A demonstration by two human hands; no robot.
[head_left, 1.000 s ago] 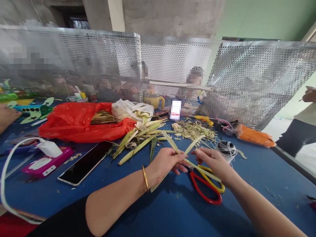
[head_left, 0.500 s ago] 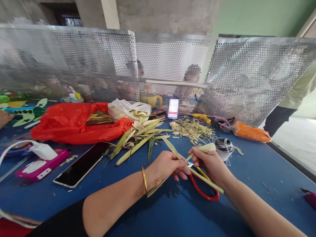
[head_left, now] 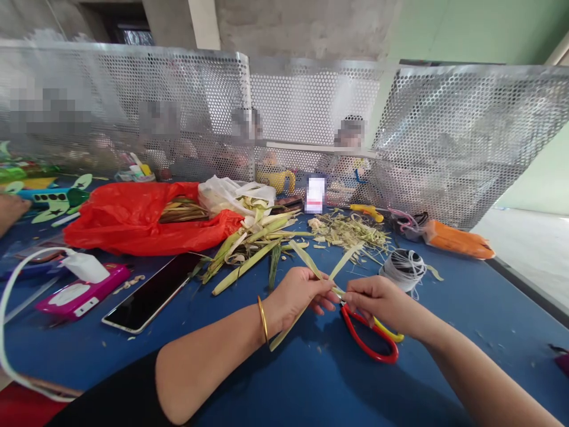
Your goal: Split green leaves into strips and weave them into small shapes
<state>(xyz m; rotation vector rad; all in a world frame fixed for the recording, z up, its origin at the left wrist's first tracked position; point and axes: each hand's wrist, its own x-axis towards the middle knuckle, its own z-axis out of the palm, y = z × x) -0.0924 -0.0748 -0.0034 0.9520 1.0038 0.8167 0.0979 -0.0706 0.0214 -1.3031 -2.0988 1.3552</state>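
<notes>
Perforated screen (head_left: 311, 101): grey metal panels stand well beyond the scissors, and people show dimly through the holes.
Blue tabletop (head_left: 267, 385): spreads under everything, dotted with small scraps on both sides of the scissors.
Scissors (head_left: 354, 334): lie on the tabletop, one handle red and one yellow, partly covered by the right hand.
Leaf strips (head_left: 306, 260): pale green, held just left of and beyond the scissors' handles; two ends fan upward in a V, and another end hangs below the left wrist.
Left hand (head_left: 302, 296): left of the scissors, thumb and fingers pinched around the strips where they cross; a gold bangle (head_left: 262, 320) circles the wrist.
Right hand (head_left: 380, 302): above the scissors, fingertips closed on a strip close to the left fingertips.
Leaf pile (head_left: 246, 265): long green and straw-coloured pieces, left of and beyond the scissors, near a red plastic bag (head_left: 124, 219).
Shavings (head_left: 355, 232): a loose heap beyond the scissors.
Cord spool (head_left: 403, 271): white cord on a dark core, beyond the scissors and slightly right.
Dark-screened phone (head_left: 149, 295): flat, well left of the scissors, beside a magenta power strip (head_left: 84, 290).
</notes>
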